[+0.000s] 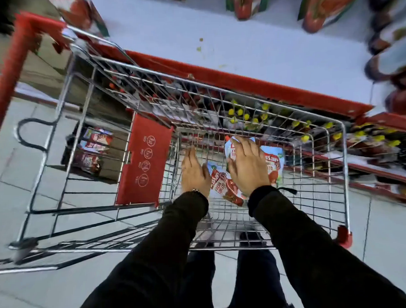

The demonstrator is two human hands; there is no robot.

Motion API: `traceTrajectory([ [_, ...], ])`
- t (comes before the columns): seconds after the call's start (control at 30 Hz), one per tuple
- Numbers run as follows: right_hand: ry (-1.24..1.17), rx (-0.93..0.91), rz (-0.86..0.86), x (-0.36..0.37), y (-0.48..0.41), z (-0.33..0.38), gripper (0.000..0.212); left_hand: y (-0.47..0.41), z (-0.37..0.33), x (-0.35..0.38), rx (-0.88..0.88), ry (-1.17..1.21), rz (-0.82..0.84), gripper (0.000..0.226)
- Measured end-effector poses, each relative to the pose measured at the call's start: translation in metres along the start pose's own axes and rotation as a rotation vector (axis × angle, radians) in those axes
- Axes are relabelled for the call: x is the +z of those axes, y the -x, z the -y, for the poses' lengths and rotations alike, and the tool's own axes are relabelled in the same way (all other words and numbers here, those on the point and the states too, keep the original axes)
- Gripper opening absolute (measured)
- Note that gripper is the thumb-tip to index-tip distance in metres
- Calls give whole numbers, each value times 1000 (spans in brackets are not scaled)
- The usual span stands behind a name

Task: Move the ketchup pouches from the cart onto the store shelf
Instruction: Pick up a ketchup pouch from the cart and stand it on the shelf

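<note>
3 ketchup pouches [224, 187], white-blue with red tomato print, flat on cart [293, 210] floor.

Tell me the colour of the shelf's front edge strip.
Red, on the pale store shelf's front edge strip, seen in the head view.

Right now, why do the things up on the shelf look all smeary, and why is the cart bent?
In the head view, the pouches on the shelf and the red post are smeared by motion blur; both hands and the ketchup pouches in the cart look sharper; the wide-angle lens bows the cart's straight wires.
</note>
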State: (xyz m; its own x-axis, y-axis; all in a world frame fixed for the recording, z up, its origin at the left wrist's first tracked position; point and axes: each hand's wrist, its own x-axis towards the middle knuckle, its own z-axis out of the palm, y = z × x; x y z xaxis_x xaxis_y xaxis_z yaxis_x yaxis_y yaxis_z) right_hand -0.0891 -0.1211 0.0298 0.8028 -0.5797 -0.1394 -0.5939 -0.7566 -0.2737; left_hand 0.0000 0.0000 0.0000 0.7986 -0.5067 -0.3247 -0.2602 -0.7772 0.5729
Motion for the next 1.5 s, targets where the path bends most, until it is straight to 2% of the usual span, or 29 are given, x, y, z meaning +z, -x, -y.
traceTrajectory([
  [0.13, -19, -23, 280, 39, -14, -18, 47, -21, 34, 44, -570, 112, 181, 53],
  [0.2, -37, -25, 373, 57, -21, -22, 44, -24, 48, 64, -670, 102, 321, 46],
  [0.3, -50, 8, 478, 82, -32, -26, 42, -29, 67, 97, -631, -42, 547, 42],
  [0.4, -24, 10, 506, 100, -37, -29, 33, -37, 76, 115, -759, 78, 459, 44],
  [0.47, -11, 14, 496, 109, -38, -30, 27, -44, 79, 120, -761, 130, 395, 43],
  [0.57, -48, 41, 478, 117, -39, -33, 24, -46, 87, 125, -783, 192, 410, 39],
  [0.63, -101, 61, 470, 116, -39, -35, 23, -41, 88, 126, -887, 389, 345, 40],
  [0.8, -217, 112, 469, 106, -31, -46, 20, -31, 84, 128, -896, 605, 195, 35],
  [0.93, -301, 158, 418, 95, -15, -58, 21, -32, 56, 119, -654, 547, 126, 28],
  [1.03, -354, 177, 434, 87, -3, -68, 22, -41, 44, 121, -721, 525, 107, 42],
  [1.1, -378, 193, 429, 83, 4, -77, 22, -43, 40, 125, -762, 585, 159, 36],
  [1.17, -408, 212, 397, 80, 11, -87, 19, -40, 34, 125, -741, 749, 277, 24],
  [1.23, -458, 259, 360, 79, 18, -96, 16, -31, 32, 121, -689, 755, 359, 31],
  [1.5, -580, 395, 281, 60, 31, -96, 4, -12, 15, 75, -556, 808, 340, 33],
])
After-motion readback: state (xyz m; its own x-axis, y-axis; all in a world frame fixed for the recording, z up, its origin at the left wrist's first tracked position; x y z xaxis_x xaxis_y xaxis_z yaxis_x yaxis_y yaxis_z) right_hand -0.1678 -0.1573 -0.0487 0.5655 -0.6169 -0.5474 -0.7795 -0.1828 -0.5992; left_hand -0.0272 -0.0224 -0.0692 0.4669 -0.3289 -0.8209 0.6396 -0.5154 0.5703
